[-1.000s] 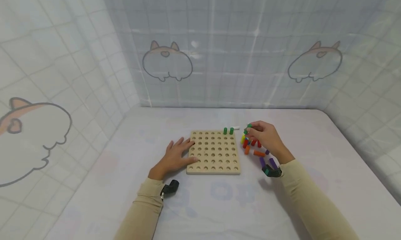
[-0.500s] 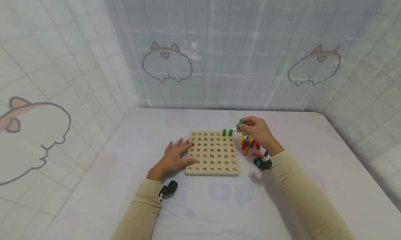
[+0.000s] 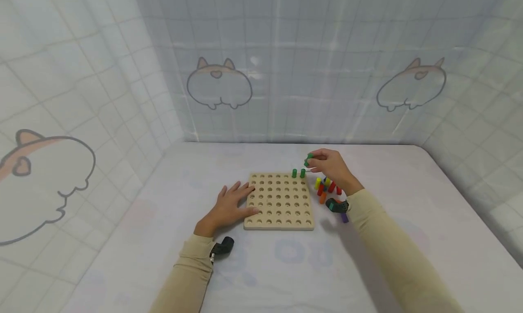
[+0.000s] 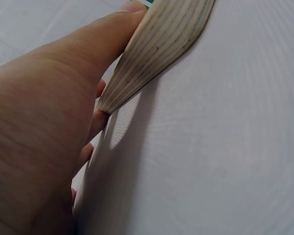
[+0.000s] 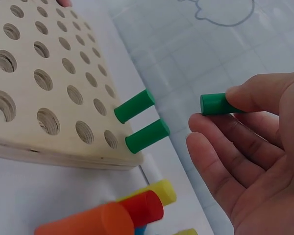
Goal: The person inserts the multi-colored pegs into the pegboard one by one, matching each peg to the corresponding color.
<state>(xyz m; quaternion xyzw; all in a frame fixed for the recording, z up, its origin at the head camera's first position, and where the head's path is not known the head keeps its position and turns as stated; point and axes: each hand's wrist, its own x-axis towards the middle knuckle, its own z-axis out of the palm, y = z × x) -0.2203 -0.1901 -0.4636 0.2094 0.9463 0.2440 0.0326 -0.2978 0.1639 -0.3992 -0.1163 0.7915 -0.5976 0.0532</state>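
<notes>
The table (image 3: pixel 282 281) is whitish with faint blue and pink prints, its far right corner rounded. Behind it stands a pale back sheet (image 3: pixel 310 104) lined in a tile-like grid, creased and glossy. Similar gridded sheets flank it, a left sheet (image 3: pixel 110 77) and a right sheet (image 3: pixel 486 122). Outlined cartoon animals with orange-tinted ears decorate the back and left sheets.

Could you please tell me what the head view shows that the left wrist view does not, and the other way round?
Only the head view shows the right hand, the holes in the board, and the loose pegs beside it. Only the left wrist view shows the layers in the board's side; what the green scrap at its top is, I cannot tell. Both show the left hand touching the board, and the white tabletop.
</notes>
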